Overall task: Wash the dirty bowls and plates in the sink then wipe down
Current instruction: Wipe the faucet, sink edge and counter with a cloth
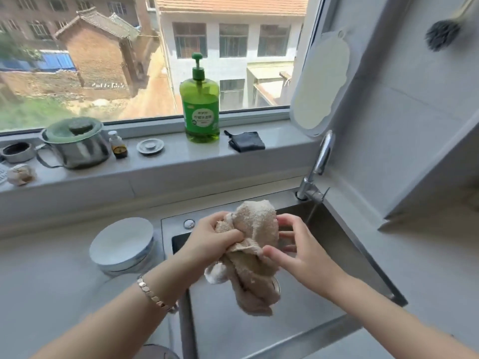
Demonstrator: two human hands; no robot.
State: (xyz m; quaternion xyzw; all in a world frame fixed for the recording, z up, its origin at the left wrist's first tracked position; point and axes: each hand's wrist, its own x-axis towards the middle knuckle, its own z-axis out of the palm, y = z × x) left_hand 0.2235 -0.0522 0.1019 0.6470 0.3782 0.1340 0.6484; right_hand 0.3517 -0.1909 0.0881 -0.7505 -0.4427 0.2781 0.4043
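Over the steel sink [259, 330] I hold a bunched beige cloth [255, 229]. My left hand [207, 242] grips its upper left part with curled fingers. My right hand [293, 247] touches the cloth's right side, thumb against the fabric and fingers loosely bent behind it. The cloth's lower end hangs down into the basin. A stack of white plates and bowls [121, 242] sits on the counter just left of the sink. A thin stream of water runs from the faucet [317, 167] at the sink's back right.
On the window sill stand a green dish soap bottle [199, 107], a folded dark cloth [246, 141], a sink strainer plug [150, 146], a small bottle [119, 146] and a lidded steel pot [75, 143]. A cutting board [321, 81] leans in the corner. A brush [443, 32] hangs on the wall.
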